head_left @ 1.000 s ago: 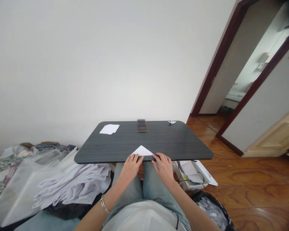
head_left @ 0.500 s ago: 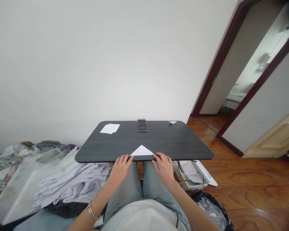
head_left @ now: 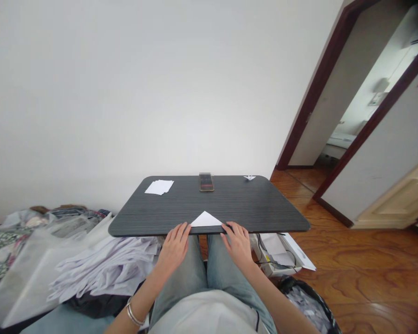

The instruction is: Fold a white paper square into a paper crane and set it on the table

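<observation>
A white sheet of paper folded into a triangle (head_left: 206, 219) lies flat near the front edge of the dark table (head_left: 181, 204), with its point away from me. My left hand (head_left: 175, 243) has its fingers close together at the triangle's left corner, holding that corner down. At the right corner my right hand (head_left: 237, 242) touches the paper with a fingertip. Its fingers are stretched out, and the thumb stands apart by the table edge.
At the table's back left is a small stack of white paper (head_left: 159, 187). A phone (head_left: 206, 182) lies at the back middle, a folded paper figure (head_left: 250, 177) at the back right. Clothes (head_left: 104, 266) are heaped left; a box (head_left: 275, 253) and a lined bin (head_left: 308, 304) stand right.
My left thumb has drawn in toward the fingers at the paper's left corner, and more of that corner shows. My right hand and the triangle have hardly moved.
</observation>
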Demonstrator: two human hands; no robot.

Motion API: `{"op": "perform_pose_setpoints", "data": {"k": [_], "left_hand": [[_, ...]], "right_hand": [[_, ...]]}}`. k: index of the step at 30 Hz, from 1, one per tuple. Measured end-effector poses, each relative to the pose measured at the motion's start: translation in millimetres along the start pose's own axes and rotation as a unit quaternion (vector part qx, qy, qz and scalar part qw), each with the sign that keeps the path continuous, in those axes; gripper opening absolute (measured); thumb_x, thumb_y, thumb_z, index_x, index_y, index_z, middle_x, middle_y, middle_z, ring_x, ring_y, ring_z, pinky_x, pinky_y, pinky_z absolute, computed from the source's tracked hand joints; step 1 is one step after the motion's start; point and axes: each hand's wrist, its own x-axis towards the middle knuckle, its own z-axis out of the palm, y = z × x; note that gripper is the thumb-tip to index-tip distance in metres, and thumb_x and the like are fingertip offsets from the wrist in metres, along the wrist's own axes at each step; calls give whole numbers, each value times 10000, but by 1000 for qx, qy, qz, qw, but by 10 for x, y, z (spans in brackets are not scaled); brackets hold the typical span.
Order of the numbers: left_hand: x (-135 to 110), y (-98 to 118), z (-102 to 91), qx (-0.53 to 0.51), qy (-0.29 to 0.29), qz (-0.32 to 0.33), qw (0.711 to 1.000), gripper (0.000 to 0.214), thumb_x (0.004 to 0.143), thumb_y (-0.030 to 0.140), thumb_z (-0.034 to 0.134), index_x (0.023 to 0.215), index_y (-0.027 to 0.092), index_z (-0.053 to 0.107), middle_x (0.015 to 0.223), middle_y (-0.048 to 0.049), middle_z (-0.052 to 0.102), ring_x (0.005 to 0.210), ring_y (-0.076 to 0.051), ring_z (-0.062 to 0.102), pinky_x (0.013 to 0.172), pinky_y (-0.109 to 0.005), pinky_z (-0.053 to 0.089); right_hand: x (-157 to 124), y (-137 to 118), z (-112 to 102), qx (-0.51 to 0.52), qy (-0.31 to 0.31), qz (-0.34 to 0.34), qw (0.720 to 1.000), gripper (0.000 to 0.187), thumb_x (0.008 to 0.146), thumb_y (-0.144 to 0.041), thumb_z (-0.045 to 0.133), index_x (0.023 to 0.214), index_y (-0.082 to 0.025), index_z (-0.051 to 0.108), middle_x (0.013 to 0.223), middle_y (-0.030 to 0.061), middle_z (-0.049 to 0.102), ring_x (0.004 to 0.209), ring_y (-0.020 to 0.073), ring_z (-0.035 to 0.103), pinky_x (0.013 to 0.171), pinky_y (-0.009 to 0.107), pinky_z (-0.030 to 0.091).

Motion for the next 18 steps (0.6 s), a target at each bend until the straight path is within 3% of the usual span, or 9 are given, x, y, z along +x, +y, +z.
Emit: {"op": "perform_pose_setpoints", "data": {"k": [10, 18], "left_hand": [[396, 515, 159, -44, -43, 55, 997, 452, 837, 140, 412, 1287, 110, 387, 1237, -125, 504, 1127, -248, 440, 970, -395, 339], [446, 714, 170, -30, -46, 49, 997, 478, 832, 146, 421, 1304, 108, 357, 1170, -129, 514, 1104, -245, 445, 967, -409, 329]], "right_hand": [[-9, -28, 24, -3, 7, -2, 1000, 270, 888, -262, 457, 1117, -193, 583, 1103, 103, 586, 1044, 234, 508, 899, 383, 340], [-6, -46, 31, -5, 14, 0, 1000, 273, 883, -261, 458, 1113, -194, 589, 1093, 100, 590, 1039, 229, 514, 898, 376, 343]]}}
